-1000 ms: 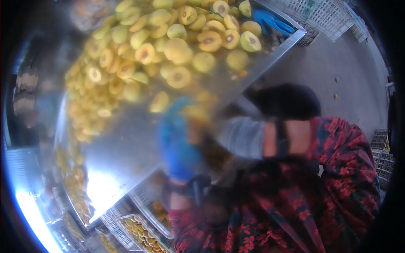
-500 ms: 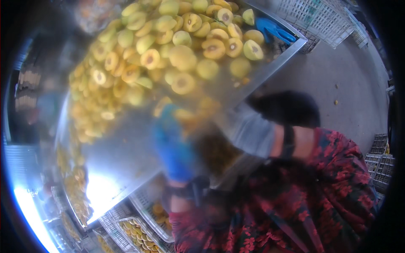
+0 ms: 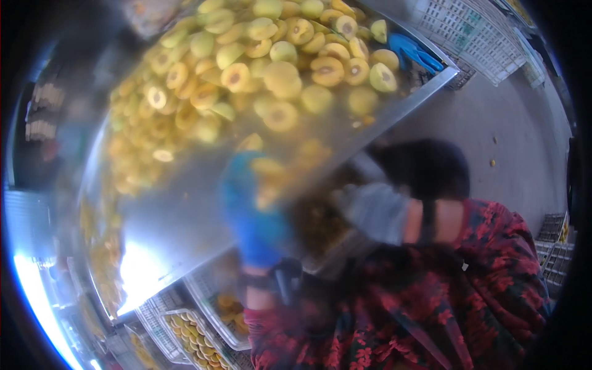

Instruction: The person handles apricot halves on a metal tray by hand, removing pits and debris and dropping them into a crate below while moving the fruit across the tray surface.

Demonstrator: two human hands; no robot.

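Note:
My left hand [image 3: 250, 206], in a blue glove, is closed around orange-yellow cut fruit [image 3: 269, 182] at the near edge of the metal table [image 3: 191, 216]. The fruit looks like peach halves, though blur hides its exact shape. My right hand [image 3: 373, 208], in a grey-white glove, hovers a little to the right, above the far side of a container of dark brown bits [image 3: 320, 225]. Its fingers are smeared by motion. A large heap of halved yellow peaches [image 3: 283, 71] covers the far part of the table, some cut faces showing brown centres.
A blue glove [image 3: 414, 52] lies in the table's far right corner. White plastic crates [image 3: 465, 40] stand beyond it. Below the near edge, a crate of cut fruit [image 3: 196, 339] sits beside another crate [image 3: 228, 308]. More crates [image 3: 552, 253] stand at the right.
My right hand has drawn back from the fruit by my left hand, toward me and slightly right. The left hand stays nearly in place with its fruit. The whole view has shifted slightly.

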